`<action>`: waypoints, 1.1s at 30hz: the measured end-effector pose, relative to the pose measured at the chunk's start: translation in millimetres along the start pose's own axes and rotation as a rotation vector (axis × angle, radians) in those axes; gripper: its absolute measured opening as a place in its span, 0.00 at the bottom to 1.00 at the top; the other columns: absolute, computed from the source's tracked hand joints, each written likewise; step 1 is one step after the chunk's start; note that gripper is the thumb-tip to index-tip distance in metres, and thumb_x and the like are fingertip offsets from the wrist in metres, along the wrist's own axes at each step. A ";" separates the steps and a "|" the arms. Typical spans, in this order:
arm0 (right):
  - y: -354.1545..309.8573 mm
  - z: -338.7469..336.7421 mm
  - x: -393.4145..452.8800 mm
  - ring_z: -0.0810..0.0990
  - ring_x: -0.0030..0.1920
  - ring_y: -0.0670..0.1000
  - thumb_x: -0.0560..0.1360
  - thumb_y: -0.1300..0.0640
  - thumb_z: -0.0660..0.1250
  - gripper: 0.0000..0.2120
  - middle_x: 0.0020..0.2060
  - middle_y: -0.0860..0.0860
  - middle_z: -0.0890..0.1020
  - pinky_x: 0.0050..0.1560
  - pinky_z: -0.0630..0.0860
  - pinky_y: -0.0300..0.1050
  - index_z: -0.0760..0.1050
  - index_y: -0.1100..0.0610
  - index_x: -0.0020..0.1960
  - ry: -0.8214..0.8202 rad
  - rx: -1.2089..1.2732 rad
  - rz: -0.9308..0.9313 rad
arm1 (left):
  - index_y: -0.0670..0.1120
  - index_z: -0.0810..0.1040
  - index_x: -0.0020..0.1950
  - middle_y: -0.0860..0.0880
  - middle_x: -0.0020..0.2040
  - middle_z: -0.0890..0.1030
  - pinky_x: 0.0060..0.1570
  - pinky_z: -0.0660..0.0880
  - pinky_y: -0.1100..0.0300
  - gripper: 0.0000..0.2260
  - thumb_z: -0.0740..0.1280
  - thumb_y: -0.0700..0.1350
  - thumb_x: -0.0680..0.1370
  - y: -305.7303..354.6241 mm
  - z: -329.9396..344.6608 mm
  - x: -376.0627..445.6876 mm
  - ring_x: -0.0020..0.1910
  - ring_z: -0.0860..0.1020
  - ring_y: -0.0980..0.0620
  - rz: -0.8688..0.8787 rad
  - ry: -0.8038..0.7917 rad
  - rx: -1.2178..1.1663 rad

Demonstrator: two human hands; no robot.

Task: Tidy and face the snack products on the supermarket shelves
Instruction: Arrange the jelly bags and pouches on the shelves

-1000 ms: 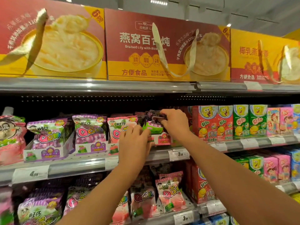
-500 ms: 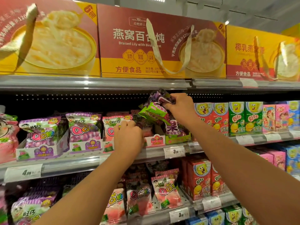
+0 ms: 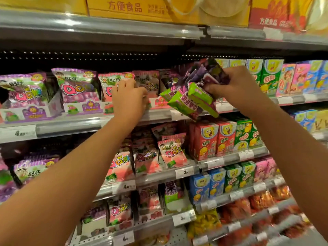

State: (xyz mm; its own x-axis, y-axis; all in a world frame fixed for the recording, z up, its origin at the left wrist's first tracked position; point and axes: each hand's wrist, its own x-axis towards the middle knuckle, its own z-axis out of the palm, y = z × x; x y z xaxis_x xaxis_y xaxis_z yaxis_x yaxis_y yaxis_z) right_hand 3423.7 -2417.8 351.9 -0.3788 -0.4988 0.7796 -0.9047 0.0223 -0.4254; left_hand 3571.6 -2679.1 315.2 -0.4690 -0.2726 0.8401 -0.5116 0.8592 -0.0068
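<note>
My right hand (image 3: 234,86) grips a bunch of green and purple snack packs (image 3: 193,98) by their tops, held tilted in the air in front of the middle shelf (image 3: 71,125). My left hand (image 3: 128,98) rests on the pink candy bags (image 3: 110,86) in their display tray on that shelf, fingers curled over the front bag. I cannot tell whether it grips the bag. Purple candy bags (image 3: 78,87) stand upright to the left.
Juice-style cartons (image 3: 269,75) fill the shelf to the right of my right hand. Large yellow and red gift boxes (image 3: 142,8) sit on the top shelf. Lower shelves hold pink candy bags (image 3: 170,153), red cartons (image 3: 214,139) and blue cartons (image 3: 207,189).
My right hand has lifted the green and purple packs out of the shelf and drawn them right and toward me. My left hand stays on the pink bags. The view has tipped downward.
</note>
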 end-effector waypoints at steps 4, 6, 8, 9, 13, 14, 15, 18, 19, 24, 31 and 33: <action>4.8 3.4 -40.8 0.77 0.29 0.46 0.72 0.57 0.78 0.10 0.29 0.52 0.80 0.32 0.72 0.45 0.79 0.58 0.37 -0.163 -0.048 0.036 | 0.47 0.84 0.56 0.44 0.52 0.78 0.50 0.69 0.48 0.09 0.69 0.43 0.77 9.8 -6.2 -39.1 0.54 0.74 0.39 0.128 0.169 -0.167; 11.1 12.6 -59.2 0.73 0.26 0.42 0.72 0.57 0.78 0.12 0.25 0.48 0.77 0.27 0.68 0.40 0.78 0.54 0.33 -0.263 -0.048 0.073 | 0.46 0.84 0.54 0.45 0.51 0.79 0.51 0.72 0.48 0.07 0.70 0.43 0.77 23.6 -5.9 -74.9 0.53 0.75 0.41 0.166 0.100 -0.334; 19.5 25.7 -77.3 0.74 0.26 0.42 0.71 0.55 0.79 0.13 0.25 0.46 0.77 0.30 0.67 0.39 0.78 0.50 0.32 -0.353 -0.041 0.142 | 0.49 0.84 0.55 0.49 0.50 0.80 0.52 0.73 0.51 0.07 0.69 0.46 0.79 38.0 -3.6 -113.9 0.52 0.77 0.46 0.101 -0.078 -0.526; 24.7 33.0 -86.8 0.75 0.27 0.43 0.71 0.55 0.79 0.13 0.25 0.47 0.78 0.32 0.68 0.43 0.78 0.48 0.32 -0.389 -0.051 0.161 | 0.51 0.83 0.57 0.51 0.51 0.80 0.52 0.74 0.52 0.08 0.68 0.49 0.80 43.8 -1.9 -133.0 0.51 0.78 0.49 0.041 -0.164 -0.635; 38.4 62.4 -123.2 0.74 0.26 0.41 0.72 0.53 0.78 0.13 0.25 0.44 0.77 0.30 0.65 0.39 0.78 0.47 0.33 -0.495 -0.065 0.155 | 0.69 0.72 0.67 0.69 0.58 0.78 0.54 0.76 0.64 0.22 0.60 0.72 0.75 58.2 4.8 -194.4 0.55 0.78 0.65 -0.231 -0.570 -1.020; 40.4 69.9 -130.8 0.74 0.26 0.40 0.72 0.53 0.79 0.14 0.24 0.41 0.77 0.29 0.63 0.36 0.77 0.44 0.32 -0.506 -0.066 0.152 | 0.77 0.67 0.65 0.77 0.57 0.74 0.53 0.74 0.71 0.22 0.59 0.76 0.72 60.4 7.8 -205.9 0.56 0.76 0.70 -0.263 -0.673 -1.064; 44.4 78.2 -137.8 0.74 0.26 0.39 0.72 0.53 0.79 0.16 0.24 0.39 0.77 0.29 0.63 0.35 0.76 0.41 0.31 -0.515 -0.074 0.134 | 0.81 0.64 0.63 0.83 0.57 0.70 0.53 0.71 0.75 0.22 0.59 0.79 0.70 61.7 11.5 -216.6 0.57 0.73 0.74 -0.299 -0.757 -1.091; 47.4 99.6 -156.9 0.75 0.30 0.34 0.71 0.55 0.80 0.07 0.27 0.29 0.76 0.32 0.66 0.31 0.83 0.46 0.42 -0.544 -0.057 0.117 | 0.77 0.66 0.66 0.72 0.66 0.72 0.65 0.73 0.59 0.30 0.68 0.77 0.66 58.3 25.0 -243.7 0.65 0.74 0.66 -0.491 -0.923 -1.234; 50.3 106.9 -162.1 0.75 0.32 0.33 0.71 0.55 0.80 0.09 0.28 0.27 0.75 0.33 0.66 0.29 0.85 0.51 0.49 -0.527 -0.046 0.116 | 0.73 0.66 0.70 0.68 0.69 0.72 0.66 0.75 0.52 0.35 0.71 0.76 0.65 55.2 30.6 -250.4 0.66 0.75 0.61 -0.582 -0.970 -1.284; 50.5 138.8 -180.5 0.73 0.41 0.37 0.70 0.52 0.79 0.17 0.44 0.40 0.82 0.41 0.65 0.33 0.84 0.53 0.58 -0.417 -0.082 0.129 | 0.74 0.69 0.62 0.70 0.60 0.77 0.52 0.81 0.57 0.31 0.75 0.73 0.62 53.0 34.9 -260.3 0.57 0.80 0.63 -0.709 -1.023 -1.360; 53.4 160.4 -177.9 0.79 0.45 0.33 0.67 0.49 0.81 0.14 0.40 0.31 0.80 0.42 0.71 0.27 0.80 0.42 0.49 -0.379 0.087 0.250 | 0.68 0.72 0.58 0.73 0.50 0.80 0.40 0.79 0.64 0.24 0.80 0.53 0.69 46.5 44.4 -271.0 0.47 0.81 0.68 -0.769 -0.751 -1.319; 51.2 164.2 -172.7 0.79 0.46 0.33 0.68 0.48 0.81 0.15 0.42 0.31 0.81 0.43 0.72 0.26 0.80 0.41 0.50 -0.413 0.139 0.275 | 0.68 0.72 0.57 0.72 0.49 0.81 0.40 0.81 0.61 0.25 0.80 0.49 0.70 44.1 48.8 -274.0 0.47 0.82 0.65 -0.830 -0.695 -1.346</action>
State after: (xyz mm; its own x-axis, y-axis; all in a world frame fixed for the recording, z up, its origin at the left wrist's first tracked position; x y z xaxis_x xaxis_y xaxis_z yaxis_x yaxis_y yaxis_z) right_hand 3474.9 -2472.8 120.0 -0.4648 -0.7921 0.3957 -0.7378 0.0994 -0.6677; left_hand 3642.4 -2587.7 58.3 -0.7962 -0.6050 0.0087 -0.0156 0.0350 0.9993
